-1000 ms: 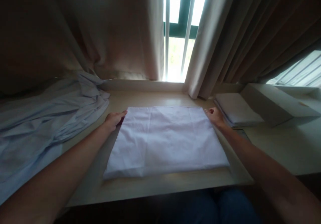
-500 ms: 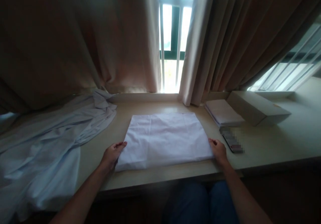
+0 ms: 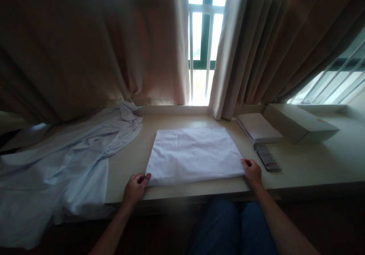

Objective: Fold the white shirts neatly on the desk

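A folded white cloth [image 3: 194, 154] lies flat on the pale table [image 3: 313, 163] in front of me. My left hand [image 3: 135, 188] is at the cloth's near left corner, fingers curled and pinching the edge. At the near right corner my right hand [image 3: 252, 172] does the same, its fingers closed on the cloth's edge.
A crumpled light blue sheet [image 3: 62, 163] drapes over the table's left side and hangs off the front. A stack of papers [image 3: 258, 127], a flat box [image 3: 299, 121] and a blurred dark device [image 3: 268, 158] sit at the right. Curtains [image 3: 270, 42] hang behind; my blue-trousered knees are below.
Both hands have slid from the cloth's far corners back along its sides to the near corners. The camera has pulled back and tilted up.
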{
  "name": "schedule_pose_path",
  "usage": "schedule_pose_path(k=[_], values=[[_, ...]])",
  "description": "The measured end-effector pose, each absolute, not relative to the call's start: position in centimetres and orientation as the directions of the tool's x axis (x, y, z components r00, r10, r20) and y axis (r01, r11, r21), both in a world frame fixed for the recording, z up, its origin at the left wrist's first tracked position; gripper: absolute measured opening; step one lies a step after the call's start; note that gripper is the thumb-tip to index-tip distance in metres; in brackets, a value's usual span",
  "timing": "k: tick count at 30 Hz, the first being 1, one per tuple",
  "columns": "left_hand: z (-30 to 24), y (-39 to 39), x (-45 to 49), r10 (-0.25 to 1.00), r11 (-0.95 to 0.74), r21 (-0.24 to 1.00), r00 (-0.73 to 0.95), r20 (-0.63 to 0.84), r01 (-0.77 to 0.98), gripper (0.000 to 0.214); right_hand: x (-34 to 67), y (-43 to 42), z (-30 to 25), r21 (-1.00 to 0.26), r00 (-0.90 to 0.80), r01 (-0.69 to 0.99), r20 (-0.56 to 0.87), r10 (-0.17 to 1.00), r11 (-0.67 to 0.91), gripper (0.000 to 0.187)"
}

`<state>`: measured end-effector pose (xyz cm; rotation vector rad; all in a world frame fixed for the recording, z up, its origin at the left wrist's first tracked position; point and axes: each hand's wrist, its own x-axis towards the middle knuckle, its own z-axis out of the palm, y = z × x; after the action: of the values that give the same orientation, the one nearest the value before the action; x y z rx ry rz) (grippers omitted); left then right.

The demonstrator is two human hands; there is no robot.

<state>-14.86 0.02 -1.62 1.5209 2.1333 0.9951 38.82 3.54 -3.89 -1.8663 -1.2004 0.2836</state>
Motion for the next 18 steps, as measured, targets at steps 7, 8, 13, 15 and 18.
schedule_pose_path(k=[7, 8, 13, 15, 18], values=[[-1.7, -0.6, -13.8, 0.898, 0.183, 0.762, -0.421, 0.128, 0.622, 0.038, 38.2, 2.7, -3.1, -0.781, 0.586, 0.595, 0.263, 0.766, -0.187, 0.048], [-1.7, -0.7, -13.7, 0.890, 0.199, 0.777, -0.442, 0.111, 0.597, 0.039, 38.2, 2.5, -2.9, -0.785, 0.583, 0.592, 0.257, 0.771, -0.185, 0.048], [-1.8, -0.9, -13.3, 0.886, 0.192, 0.872, -0.461, 0.042, 0.449, 0.048, 39.0, 1.3, -2.9, -0.824, 0.514, 0.547, 0.192, 0.836, -0.147, 0.047], [-2.0, -0.9, -13.3, 0.893, 0.171, 0.898, -0.450, 0.033, 0.405, 0.057, 39.7, 0.9, -3.1, -0.835, 0.491, 0.532, 0.166, 0.855, -0.143, 0.044], [-2.0, -0.9, -13.2, 0.881, 0.192, 0.875, -0.471, 0.046, 0.445, 0.067, 40.6, 0.5, -3.4, -0.844, 0.472, 0.519, 0.153, 0.868, -0.134, 0.043]])
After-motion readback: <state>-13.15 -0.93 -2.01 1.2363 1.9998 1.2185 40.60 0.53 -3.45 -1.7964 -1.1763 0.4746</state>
